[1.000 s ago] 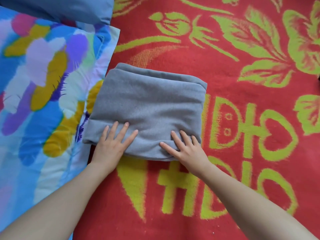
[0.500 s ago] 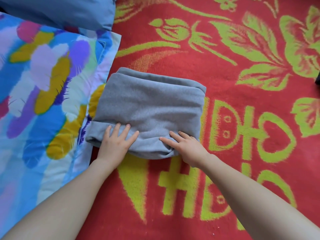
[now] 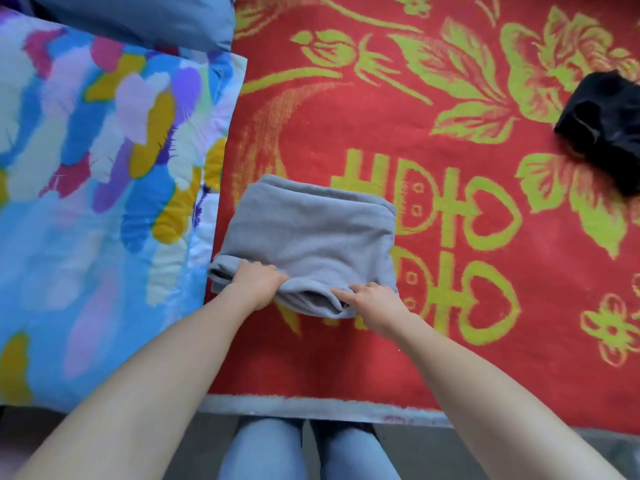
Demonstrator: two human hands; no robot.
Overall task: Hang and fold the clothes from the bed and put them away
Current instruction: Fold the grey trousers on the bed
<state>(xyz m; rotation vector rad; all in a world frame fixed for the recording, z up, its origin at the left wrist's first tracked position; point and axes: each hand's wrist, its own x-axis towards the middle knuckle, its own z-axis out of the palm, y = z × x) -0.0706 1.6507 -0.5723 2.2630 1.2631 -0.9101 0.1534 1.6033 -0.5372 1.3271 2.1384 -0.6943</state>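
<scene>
2 hands [image 3: 258, 280] grip the near edge of a thick, folded grey garment [image 3: 311, 230].

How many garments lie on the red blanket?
2: a folded grey garment near the front edge, a black garment at the right edge. Others may be out of frame.

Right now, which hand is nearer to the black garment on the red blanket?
Right. The right hand grips the folded grey garment at its near edge, on the side toward the black garment; the left hand grips that edge farther away.
</scene>
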